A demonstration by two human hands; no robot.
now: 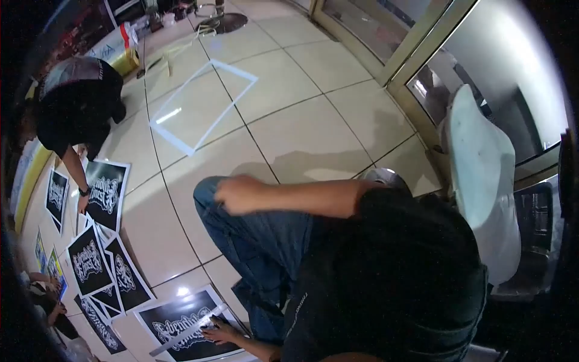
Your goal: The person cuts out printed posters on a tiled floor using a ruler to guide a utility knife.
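My left hand point(222, 332) lies over a black sheet with white ornate lettering point(187, 318) at the bottom of the view, fingers spread. A clear strip like a ruler point(175, 339) crosses this sheet diagonally, and my fingertips rest at its upper end. Over my raised, jeans-covered knee point(211, 208) is my right hand point(238, 194). It is smeared by motion, and its fingers cannot be made out. No object shows at it.
A co-worker point(78, 102) bends at upper left, one hand on a printed sheet point(105, 196). More sheets point(90, 259) overlap on the tiles. A white-edged clear rectangle point(226, 111) lies farther off. A white chair point(482, 175) stands right. Another person's hands show at lower left.
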